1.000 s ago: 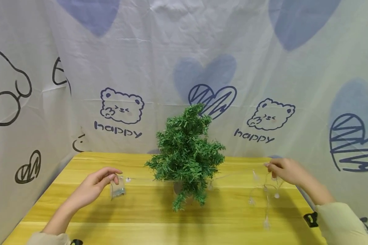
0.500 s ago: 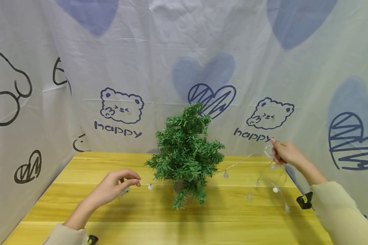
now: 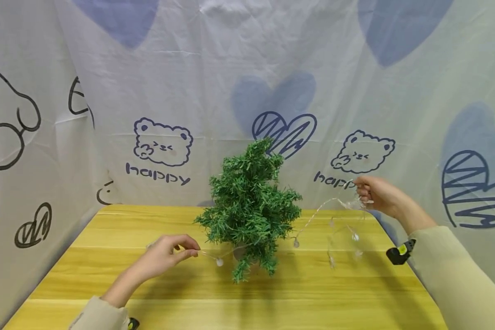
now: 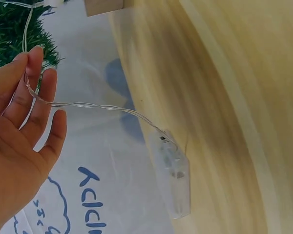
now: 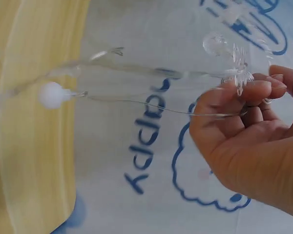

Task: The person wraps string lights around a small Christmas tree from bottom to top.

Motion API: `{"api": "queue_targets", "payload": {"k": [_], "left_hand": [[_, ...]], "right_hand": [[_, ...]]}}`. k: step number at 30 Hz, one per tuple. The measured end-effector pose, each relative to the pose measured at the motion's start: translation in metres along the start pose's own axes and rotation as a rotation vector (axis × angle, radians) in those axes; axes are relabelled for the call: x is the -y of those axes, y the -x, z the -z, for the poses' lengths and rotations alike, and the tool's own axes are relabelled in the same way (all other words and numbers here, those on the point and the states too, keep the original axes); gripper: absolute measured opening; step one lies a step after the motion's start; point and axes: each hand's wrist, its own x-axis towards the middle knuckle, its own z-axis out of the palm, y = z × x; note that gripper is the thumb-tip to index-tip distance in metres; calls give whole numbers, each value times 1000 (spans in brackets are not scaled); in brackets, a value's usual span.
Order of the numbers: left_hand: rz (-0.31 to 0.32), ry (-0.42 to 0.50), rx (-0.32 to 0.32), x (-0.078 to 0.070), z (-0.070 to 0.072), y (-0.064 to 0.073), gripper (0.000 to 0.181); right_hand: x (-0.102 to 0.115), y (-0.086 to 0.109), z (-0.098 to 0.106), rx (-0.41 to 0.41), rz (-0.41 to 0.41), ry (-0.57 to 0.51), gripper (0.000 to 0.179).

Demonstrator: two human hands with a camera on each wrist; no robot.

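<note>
A small green artificial Christmas tree [image 3: 251, 201] stands upright in the middle of the table. My left hand [image 3: 165, 259], left of it, pinches the clear wire of a string of lights between thumb and forefinger. From that pinch a clear battery box [image 4: 172, 178] trails on the wire. The string runs past a bulb [image 3: 219, 262] to the low part of the tree, where branches partly hide it, and comes out on the right. Raised at the right, my right hand [image 3: 379, 196] holds the gathered rest, with loose loops and a round white bulb [image 5: 52, 95] dangling.
The yellow wood-grain table [image 3: 181, 307] reaches back to a pale cloth backdrop [image 3: 214, 91] printed with hearts and bears. Another cloth wall [image 3: 8, 192] closes the left side. A pale wooden block [image 4: 103, 6] shows near the tree in the left wrist view.
My left hand has moved right and slightly down toward the tree, the wire in its fingers. My right hand has risen with the bundle, and the string beside the tree has shifted.
</note>
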Motion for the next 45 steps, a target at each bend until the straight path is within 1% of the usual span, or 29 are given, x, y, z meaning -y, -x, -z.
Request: {"api": "queue_targets", "payload": {"k": [2,3,5,7,9,11,13,15,17,22,25,27,31,36,38,41,43,45], "left_hand": [[-5,-10,11,1,-1,-1,9],[-9,-13,18,1,-1,-2,9],[-16,-10,36,2,0,-3,10],[-15,14,62,4,4,-4,11],[-13,27,83,5,12,-7,12],[-10,32,92,5,23,-12,14],[-6,16,86,3,38,-20,17],[-18,-6,74,-2,53,-32,19],[-32,-17,58,-8,70,-47,20],[-43,-54,20,-37,112,-92,21],[-41,-63,8,-56,130,-121,23],[-47,-45,9,-66,136,-141,24],[-56,-7,29,-83,139,-180,28],[-61,13,73,-98,135,-219,33],[-66,31,96,-105,132,-232,35],[-70,46,149,-114,125,-248,36],[-65,53,185,-118,121,-256,36],[-57,54,206,-120,117,-261,35]], "right_hand": [[10,-3,-3,22,15,-46,33],[14,-4,-4,24,26,-42,32],[24,-7,-10,0,56,12,29],[33,-11,-18,-30,93,124,28],[42,-15,-26,-73,128,270,36],[50,-21,-34,-107,161,415,42],[58,-26,-40,-132,196,539,46],[65,-31,-44,-146,230,624,47],[72,-36,-48,-156,271,681,46],[92,-48,-59,-169,366,792,44],[104,-55,-68,-169,394,826,42],[112,-60,-73,-168,398,817,40],[125,-67,-83,-167,402,812,38],[141,-73,-94,-117,427,801,31],[147,-75,-98,-98,429,786,30],[155,-77,-105,-83,417,746,26],[159,-78,-110,-67,400,702,24],[162,-78,-115,-50,374,647,24]]}}
